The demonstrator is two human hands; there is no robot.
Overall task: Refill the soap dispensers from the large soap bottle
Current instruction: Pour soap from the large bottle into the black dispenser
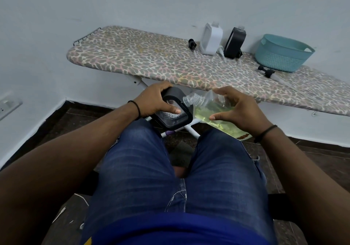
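My left grip wraps the black dispenser, thumb on its clear face. My right grip holds the large soap bottle, tilted, its open neck just beside the dispenser's top.

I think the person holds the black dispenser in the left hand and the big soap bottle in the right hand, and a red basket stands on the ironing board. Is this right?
Not quite: in the head view the basket on the ironing board is teal. The left hand does hold the black dispenser, the right hand the soap bottle.
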